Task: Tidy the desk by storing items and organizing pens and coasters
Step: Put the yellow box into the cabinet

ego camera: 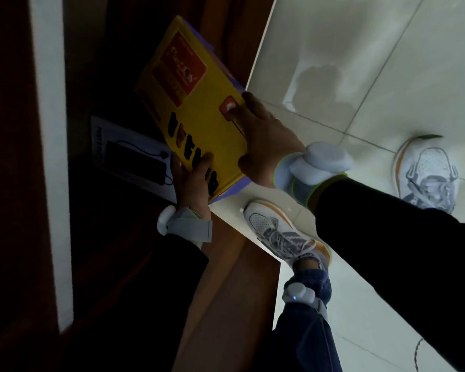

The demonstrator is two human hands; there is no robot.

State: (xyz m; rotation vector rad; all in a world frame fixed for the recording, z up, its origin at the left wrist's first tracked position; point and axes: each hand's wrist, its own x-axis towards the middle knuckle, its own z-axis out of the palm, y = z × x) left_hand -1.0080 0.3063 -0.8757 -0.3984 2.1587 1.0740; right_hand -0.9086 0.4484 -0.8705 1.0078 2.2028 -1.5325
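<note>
You have a flat yellow box (196, 114) held at the mouth of a dark wooden cabinet (97, 237). Its long axis runs from near right to far left, the far end pointing into the shadowed compartment and the near corner jutting out over the pale tiled floor (387, 63). The printed face is turned up toward you.

Your left hand (191, 178) grips the near left edge, thumb on top across the black lettering and fingers curled underneath. Your right hand (266, 138) lies flat and spread on the near right part of the face, fingertips by the small red square; it presses rather than clasps.

Just left of the box and your left hand, a white carton (126, 154) printed with a dark device lies flat inside the compartment.
</note>
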